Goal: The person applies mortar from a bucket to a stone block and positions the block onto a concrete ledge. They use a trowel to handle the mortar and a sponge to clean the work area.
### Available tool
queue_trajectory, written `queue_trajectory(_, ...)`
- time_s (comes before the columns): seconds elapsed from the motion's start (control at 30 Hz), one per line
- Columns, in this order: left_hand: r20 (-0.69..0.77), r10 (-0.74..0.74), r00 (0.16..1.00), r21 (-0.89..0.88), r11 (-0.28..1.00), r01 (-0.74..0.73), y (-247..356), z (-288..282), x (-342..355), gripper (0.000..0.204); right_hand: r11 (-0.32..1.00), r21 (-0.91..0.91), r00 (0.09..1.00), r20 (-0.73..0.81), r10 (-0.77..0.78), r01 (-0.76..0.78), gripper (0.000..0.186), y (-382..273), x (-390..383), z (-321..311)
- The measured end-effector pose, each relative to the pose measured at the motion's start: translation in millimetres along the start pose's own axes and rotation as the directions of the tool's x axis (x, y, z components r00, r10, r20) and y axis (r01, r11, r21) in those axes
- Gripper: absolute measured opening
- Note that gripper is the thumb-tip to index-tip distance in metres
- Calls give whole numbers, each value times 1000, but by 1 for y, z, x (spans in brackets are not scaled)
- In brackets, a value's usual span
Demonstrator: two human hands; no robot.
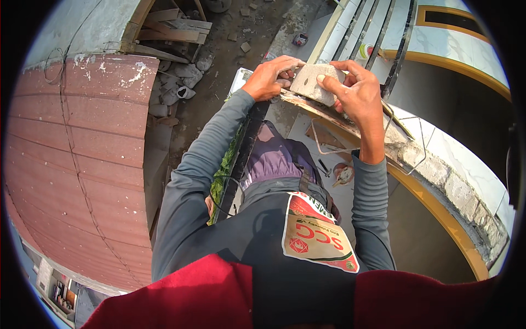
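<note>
Block (313, 80) of pale grey, rough material sits at the top end of a narrow ledge, above a thin wooden strip (300, 101), and one small dark spot is seen on its face. The right hand (356, 90) grips the block, with the thumb pressed on its near face and the forefinger bent over its far corner. The left hand (272, 78) is at the left end of the block, with fingers half curled; I cannot tell whether they press on it.

Just beyond the block, several dark bars (350, 28) run away side by side and limit the space there. Near the right forearm, a bent wire (344, 150) sticks out from the ledge and crosses the space beside the wrist. Further to the right, the rough broken edge (459, 190) of the ledge curves down along a yellow trim (433, 223). Under the left forearm there are a dark beam (247, 143) and a green crumpled strip (226, 169). Further to the left lies a reddish roof (82, 159) with a thin cable (70, 131) across it, and behind its corner are wooden planks (174, 35) and grey rubble (189, 74).
</note>
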State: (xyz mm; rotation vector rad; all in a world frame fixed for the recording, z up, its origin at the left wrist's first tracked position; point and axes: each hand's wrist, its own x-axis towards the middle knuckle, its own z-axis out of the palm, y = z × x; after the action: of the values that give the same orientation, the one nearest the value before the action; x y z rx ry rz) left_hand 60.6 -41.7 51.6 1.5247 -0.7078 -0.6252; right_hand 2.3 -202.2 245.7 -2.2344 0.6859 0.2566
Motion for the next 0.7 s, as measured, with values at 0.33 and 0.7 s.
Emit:
queue_trajectory(0.33,26,-43,999,-22,999,44,2,-2,1,59,995,18,994,-28,-102,103,46,19,3,3)
queue_trajectory(0.7,15,-56,998,-43,997,57,11,-3,-1,51,975,95,969,-165,-182,200,50,26,-13,20)
